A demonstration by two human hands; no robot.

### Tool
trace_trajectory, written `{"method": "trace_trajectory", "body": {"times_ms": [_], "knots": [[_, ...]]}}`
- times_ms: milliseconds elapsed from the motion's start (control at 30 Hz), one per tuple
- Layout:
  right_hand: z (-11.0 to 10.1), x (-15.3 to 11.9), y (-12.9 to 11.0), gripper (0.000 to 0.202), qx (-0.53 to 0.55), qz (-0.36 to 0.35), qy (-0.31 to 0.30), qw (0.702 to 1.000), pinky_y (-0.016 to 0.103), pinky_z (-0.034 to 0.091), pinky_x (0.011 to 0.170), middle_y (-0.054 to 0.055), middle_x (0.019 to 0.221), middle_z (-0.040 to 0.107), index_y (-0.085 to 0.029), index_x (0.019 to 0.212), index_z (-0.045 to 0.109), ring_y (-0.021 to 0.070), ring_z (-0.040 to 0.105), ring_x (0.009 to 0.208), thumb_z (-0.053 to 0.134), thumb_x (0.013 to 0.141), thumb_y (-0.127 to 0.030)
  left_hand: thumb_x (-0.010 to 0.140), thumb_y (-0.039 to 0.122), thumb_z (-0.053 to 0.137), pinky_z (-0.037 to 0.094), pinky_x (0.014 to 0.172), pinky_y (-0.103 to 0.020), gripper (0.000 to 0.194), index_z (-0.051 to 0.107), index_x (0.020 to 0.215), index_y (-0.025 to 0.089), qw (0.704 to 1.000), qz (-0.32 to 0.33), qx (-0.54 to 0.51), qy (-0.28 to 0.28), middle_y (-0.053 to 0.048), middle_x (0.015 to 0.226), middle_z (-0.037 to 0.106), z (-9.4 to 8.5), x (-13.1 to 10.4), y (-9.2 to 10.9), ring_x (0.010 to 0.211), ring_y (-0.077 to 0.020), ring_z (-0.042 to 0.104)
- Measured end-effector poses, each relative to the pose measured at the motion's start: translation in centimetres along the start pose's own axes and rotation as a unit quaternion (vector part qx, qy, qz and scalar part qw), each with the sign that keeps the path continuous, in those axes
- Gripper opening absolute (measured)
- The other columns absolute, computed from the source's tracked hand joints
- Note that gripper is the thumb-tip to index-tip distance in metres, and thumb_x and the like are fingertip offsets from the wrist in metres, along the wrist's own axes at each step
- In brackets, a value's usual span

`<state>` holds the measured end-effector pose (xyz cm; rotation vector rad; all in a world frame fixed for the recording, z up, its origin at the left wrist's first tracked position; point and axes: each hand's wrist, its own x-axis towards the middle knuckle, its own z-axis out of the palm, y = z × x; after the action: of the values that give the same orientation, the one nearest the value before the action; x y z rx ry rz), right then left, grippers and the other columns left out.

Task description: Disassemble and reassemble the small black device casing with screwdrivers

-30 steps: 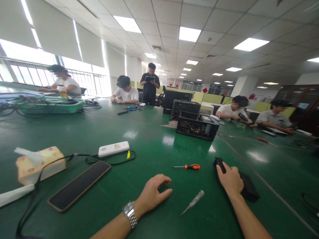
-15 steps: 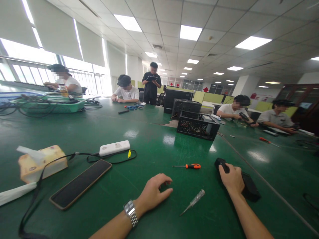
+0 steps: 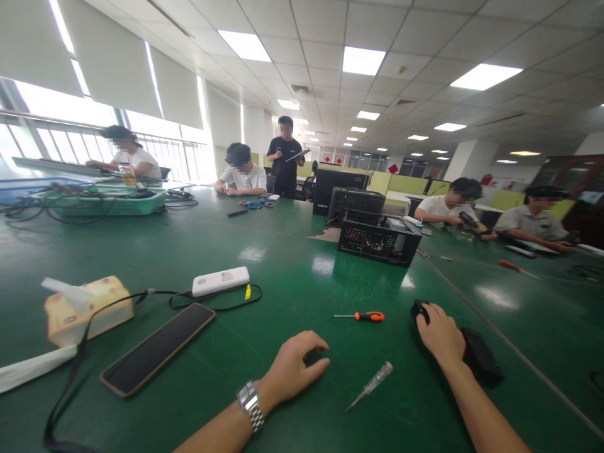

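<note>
My right hand (image 3: 441, 333) is wrapped over a black cordless drill (image 3: 481, 358) that lies on the green table; my palm hides its middle. Resting on the table with curved fingers and thumb apart, my left hand (image 3: 295, 365) holds nothing. A silver watch is on that wrist. Between my hands lies a clear-handled screwdriver (image 3: 377, 379), its thin tip pointing toward me. Farther off, a screwdriver with an orange and black handle (image 3: 370, 316) lies with its shaft to the left.
At left are a phone (image 3: 158, 349), a white power bank (image 3: 221, 281) with a black cable, and a tissue pack (image 3: 89, 311). Black computer cases (image 3: 377, 242) stand ahead. A green basket (image 3: 113, 204) of cables sits far left. Several people are around the table, one standing with a clipboard (image 3: 298, 155).
My view has turned slightly left, so everything sits a little farther right. My right hand stays on the drill; my left hand looks unchanged. The standing person has tilted the clipboard.
</note>
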<state>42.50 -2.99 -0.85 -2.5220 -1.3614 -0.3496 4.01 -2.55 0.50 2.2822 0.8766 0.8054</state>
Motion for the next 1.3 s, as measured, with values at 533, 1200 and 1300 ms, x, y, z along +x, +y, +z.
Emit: {"method": "trace_trajectory", "body": {"times_ms": [533,1200,1300], "knots": [[0.7,0.0,0.2,0.056,-0.023,-0.011,-0.053,0.998,0.044,0.049,0.083,0.013,0.144,0.041,-0.017,0.14,0.04,0.0308,0.058,0.109,0.03,0.093,-0.045,0.083,0.022,0.062,0.047,0.076,-0.027,0.012,0.065,0.094,0.02,1.0,0.016,0.0,0.002,-0.003,0.093,0.066,0.1,-0.1,-0.3,0.084,-0.018,0.059],[-0.9,-3.5,-1.6,0.058,-0.055,0.022,0.041,0.997,0.047,0.05,0.076,0.022,0.138,0.041,-0.008,0.135,0.041,0.0367,0.057,0.107,0.033,0.093,-0.048,0.083,0.02,0.063,0.046,0.075,-0.027,0.009,0.065,0.092,0.019,1.0,0.023,0.003,0.017,-0.003,0.09,0.066,0.0,-0.2,-0.2,0.082,-0.0176,0.059],[-1.9,-4.2,-1.3,0.054,-0.046,-0.012,0.08,0.996,0.048,0.047,0.082,0.02,0.131,0.05,-0.01,0.125,0.051,0.0368,0.053,0.112,0.039,0.09,-0.049,0.083,0.019,0.063,0.046,0.076,-0.027,0.009,0.065,0.091,0.019,0.999,0.028,0.001,0.017,-0.003,0.09,0.066,0.0,-0.2,-0.2,0.083,-0.0179,0.059]]}}
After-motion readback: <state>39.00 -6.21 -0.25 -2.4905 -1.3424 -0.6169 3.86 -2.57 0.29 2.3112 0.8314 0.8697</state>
